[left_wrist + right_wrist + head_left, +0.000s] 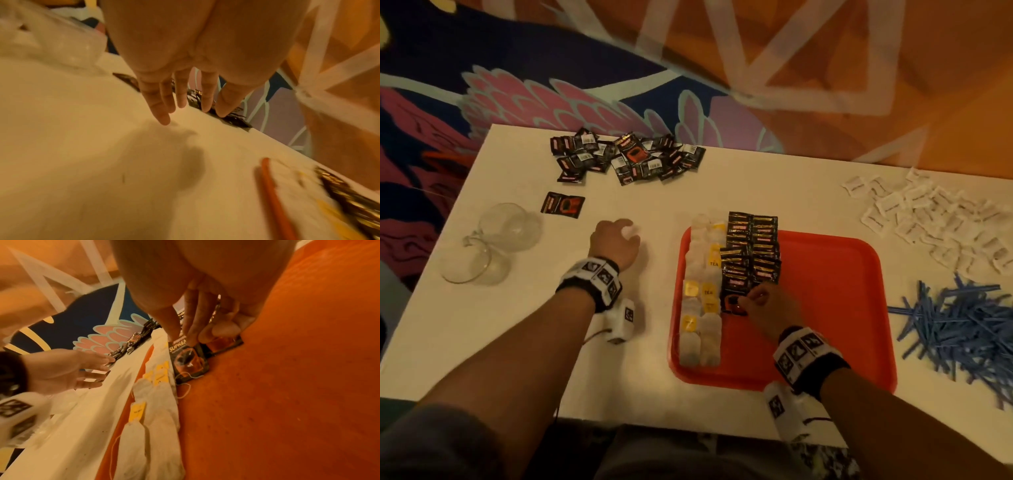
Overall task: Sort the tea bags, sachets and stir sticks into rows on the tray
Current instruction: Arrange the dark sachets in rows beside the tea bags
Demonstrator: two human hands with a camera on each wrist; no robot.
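We saw the right hand (767,310) low on the red tray (825,342), in the lower middle of the head view, its fingertips (205,335) pressed down on a black sachet (190,363) at the near end of the dark rows; whether they pinched it or only held it flat we could not tell. That sachet lay just beside the white tea bags (702,301), which filled the tray's left strip in two rows, papery with yellow tags, while the glossy black sachet rows (753,250) ran past the tray's far rim. The right half of the tray was bare, smooth plastic with rounded corners. The left hand (616,243) hovered over the white table (808,192) left of the tray, fingers (162,104) loosely extended and holding nothing. Loose black sachets (626,159) were heaped at upper centre, one single sachet (562,205) lying apart below them. Clear glasses (493,243) lay at the left, white sachets (935,222) at the right edge, and blue stir sticks (959,329) were piled below those.
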